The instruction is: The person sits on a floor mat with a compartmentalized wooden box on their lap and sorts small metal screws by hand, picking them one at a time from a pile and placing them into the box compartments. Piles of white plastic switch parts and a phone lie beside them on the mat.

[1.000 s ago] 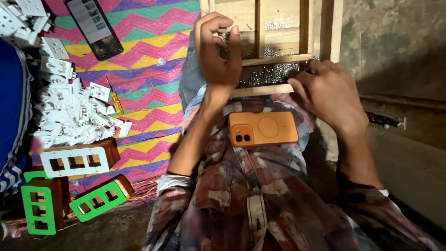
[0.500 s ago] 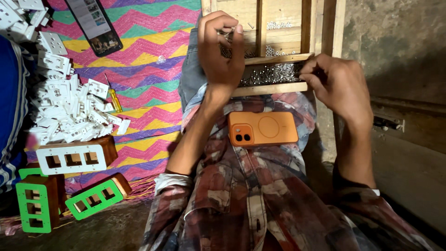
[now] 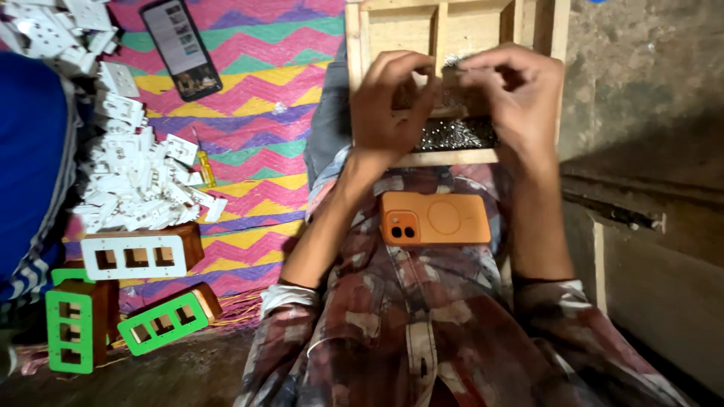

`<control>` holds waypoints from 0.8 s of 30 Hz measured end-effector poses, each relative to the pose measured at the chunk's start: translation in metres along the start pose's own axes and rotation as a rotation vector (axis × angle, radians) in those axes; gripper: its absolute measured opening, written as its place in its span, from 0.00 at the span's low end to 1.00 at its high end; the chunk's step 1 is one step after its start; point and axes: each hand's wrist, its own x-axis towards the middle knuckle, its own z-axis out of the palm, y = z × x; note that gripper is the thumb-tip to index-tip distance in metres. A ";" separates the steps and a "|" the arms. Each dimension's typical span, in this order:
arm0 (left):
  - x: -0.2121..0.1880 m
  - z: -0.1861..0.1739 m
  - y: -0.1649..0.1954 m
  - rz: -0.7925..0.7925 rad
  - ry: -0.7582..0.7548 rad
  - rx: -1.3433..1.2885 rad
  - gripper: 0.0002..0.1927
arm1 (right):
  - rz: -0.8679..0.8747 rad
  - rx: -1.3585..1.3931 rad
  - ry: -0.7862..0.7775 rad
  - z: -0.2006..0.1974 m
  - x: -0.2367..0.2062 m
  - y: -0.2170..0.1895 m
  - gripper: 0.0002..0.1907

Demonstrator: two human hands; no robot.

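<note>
One lit screen here: a black phone (image 3: 182, 48) lies face up on the zigzag mat (image 3: 256, 143) at upper left, showing small coloured tiles. The orange phone (image 3: 435, 218) on the lap lies screen down.

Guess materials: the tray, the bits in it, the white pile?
Tray: bare pale wood, visible grain, unfinished. Bits: likely metal, small, grey, glinting. White pile: likely moulded plastic, smooth, matte, with cut-out holes. Both hands work over the tray.
</note>
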 end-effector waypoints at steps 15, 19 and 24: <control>-0.002 -0.003 0.003 -0.078 0.059 0.052 0.06 | 0.096 0.577 -0.005 0.047 0.013 0.010 0.07; -0.002 -0.004 0.007 -0.123 0.009 0.017 0.06 | 0.095 0.548 -0.014 0.046 0.011 0.007 0.06; -0.002 -0.004 0.003 -0.093 0.036 -0.131 0.05 | 0.072 0.425 -0.068 0.044 0.010 0.003 0.05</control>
